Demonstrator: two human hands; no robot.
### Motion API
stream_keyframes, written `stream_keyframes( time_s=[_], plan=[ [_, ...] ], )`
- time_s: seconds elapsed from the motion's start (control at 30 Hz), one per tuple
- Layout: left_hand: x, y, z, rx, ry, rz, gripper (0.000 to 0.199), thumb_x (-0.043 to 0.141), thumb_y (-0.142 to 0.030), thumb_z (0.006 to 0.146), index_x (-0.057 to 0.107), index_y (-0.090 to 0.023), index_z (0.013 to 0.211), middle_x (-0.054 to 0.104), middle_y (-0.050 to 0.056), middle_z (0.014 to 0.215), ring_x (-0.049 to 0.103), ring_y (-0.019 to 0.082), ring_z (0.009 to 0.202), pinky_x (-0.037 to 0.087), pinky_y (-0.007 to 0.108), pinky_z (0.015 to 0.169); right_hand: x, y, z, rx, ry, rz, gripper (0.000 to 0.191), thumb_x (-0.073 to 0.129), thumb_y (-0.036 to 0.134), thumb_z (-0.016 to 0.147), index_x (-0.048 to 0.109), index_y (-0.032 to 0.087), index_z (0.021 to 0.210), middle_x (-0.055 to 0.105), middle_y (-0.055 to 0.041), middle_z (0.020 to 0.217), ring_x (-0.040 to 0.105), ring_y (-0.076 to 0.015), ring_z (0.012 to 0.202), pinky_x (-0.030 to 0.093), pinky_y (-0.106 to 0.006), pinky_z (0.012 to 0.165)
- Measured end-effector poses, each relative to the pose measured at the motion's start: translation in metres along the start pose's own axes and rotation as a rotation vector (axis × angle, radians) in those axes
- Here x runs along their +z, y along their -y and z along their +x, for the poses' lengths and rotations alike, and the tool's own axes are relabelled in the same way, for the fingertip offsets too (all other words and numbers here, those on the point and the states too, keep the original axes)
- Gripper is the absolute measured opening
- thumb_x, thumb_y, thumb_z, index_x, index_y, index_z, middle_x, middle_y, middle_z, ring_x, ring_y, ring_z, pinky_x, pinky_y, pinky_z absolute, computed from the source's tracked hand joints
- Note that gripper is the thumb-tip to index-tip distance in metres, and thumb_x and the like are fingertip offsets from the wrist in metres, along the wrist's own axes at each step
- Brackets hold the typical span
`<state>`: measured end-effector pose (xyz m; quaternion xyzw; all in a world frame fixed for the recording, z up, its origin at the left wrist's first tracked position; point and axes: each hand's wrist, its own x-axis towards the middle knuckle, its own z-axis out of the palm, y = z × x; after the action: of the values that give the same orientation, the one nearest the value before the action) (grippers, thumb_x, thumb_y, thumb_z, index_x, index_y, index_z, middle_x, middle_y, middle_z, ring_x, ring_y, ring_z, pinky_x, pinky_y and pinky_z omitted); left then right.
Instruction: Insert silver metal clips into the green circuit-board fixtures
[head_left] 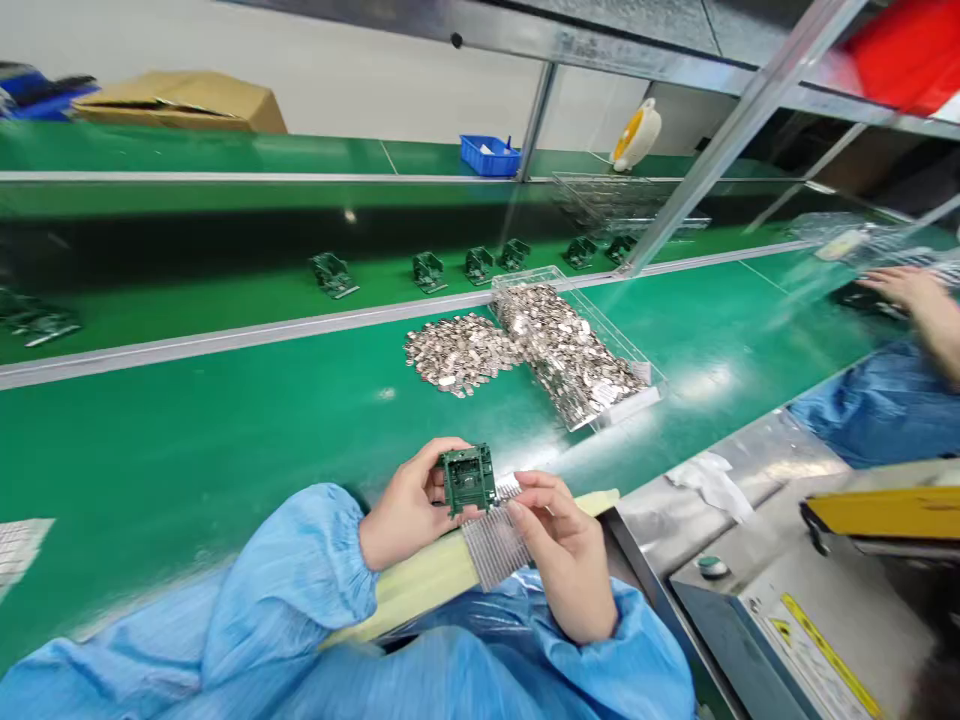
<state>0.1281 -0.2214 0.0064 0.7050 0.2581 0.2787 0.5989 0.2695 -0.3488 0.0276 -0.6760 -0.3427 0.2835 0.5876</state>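
My left hand (409,505) is closed around a green, square, open-framed part (468,478), gripping it from the left side. Its hollow face is turned up towards me. Just below and to the right is a ribbed grey sheet (495,550), lying across a pale yellow strip (427,580) at the table's front edge. My right hand (566,560) pinches at that sheet's upper right side, thumb and forefinger close together. Whether a smaller piece is between those fingertips is hidden. Beyond my hands lies a pile of small shiny metal pieces (461,352), spilling from a clear tray (619,412).
Several similar green parts (428,271) stand along the belt (247,290) behind a metal rail (300,332). A blue bin (490,156) and a cardboard box (184,102) sit farther back. At right are a co-worker's hand (911,290) and a yellow-edged machine (892,512).
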Motion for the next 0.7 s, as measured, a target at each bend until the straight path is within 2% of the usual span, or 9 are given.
stream_keyframes(
  time_s=[0.1, 0.3, 0.5, 0.7],
  plan=[
    [0.019, -0.002, 0.001, -0.057, 0.075, -0.144, 0.052, 0.080, -0.030, 0.067, 0.051, -0.022, 0.111, 0.064, 0.003, 0.096, 0.065, 0.016, 0.080, 0.056, 0.027, 0.069, 0.006, -0.006, -0.004, 0.008, -0.050, 0.008, 0.017, 0.071, 0.036, 0.079, 0.072, 0.020, 0.075, 0.063, -0.0115, 0.110, 0.059, -0.0251, 0.103, 0.050, -0.034, 0.080],
    [0.021, 0.004, -0.001, -0.137, 0.118, -0.152, 0.049, 0.076, -0.024, 0.069, 0.054, -0.022, 0.113, 0.064, 0.000, 0.084, 0.061, 0.013, 0.068, 0.051, 0.022, 0.061, 0.019, -0.010, -0.004, 0.022, -0.071, 0.040, 0.009, 0.072, 0.028, 0.076, 0.070, 0.020, 0.071, 0.061, -0.0104, 0.108, 0.057, -0.0263, 0.106, 0.048, -0.037, 0.085],
    [0.020, 0.007, -0.004, -0.099, 0.143, -0.090, 0.046, 0.070, -0.022, 0.074, 0.053, -0.024, 0.117, 0.062, -0.001, 0.085, 0.059, 0.012, 0.069, 0.049, 0.023, 0.061, 0.023, -0.007, -0.003, 0.011, -0.099, -0.019, 0.013, 0.072, 0.029, 0.076, 0.067, 0.020, 0.067, 0.062, -0.0098, 0.103, 0.057, -0.0258, 0.105, 0.048, -0.037, 0.086],
    [0.016, 0.003, -0.007, 0.002, 0.189, -0.017, 0.039, 0.055, -0.020, 0.084, 0.049, -0.023, 0.123, 0.063, 0.003, 0.087, 0.062, 0.015, 0.074, 0.050, 0.024, 0.062, 0.020, -0.010, -0.005, -0.017, -0.093, -0.091, 0.019, 0.068, 0.034, 0.081, 0.064, 0.019, 0.071, 0.062, -0.0079, 0.095, 0.059, -0.0216, 0.090, 0.049, -0.033, 0.077]
  ],
)
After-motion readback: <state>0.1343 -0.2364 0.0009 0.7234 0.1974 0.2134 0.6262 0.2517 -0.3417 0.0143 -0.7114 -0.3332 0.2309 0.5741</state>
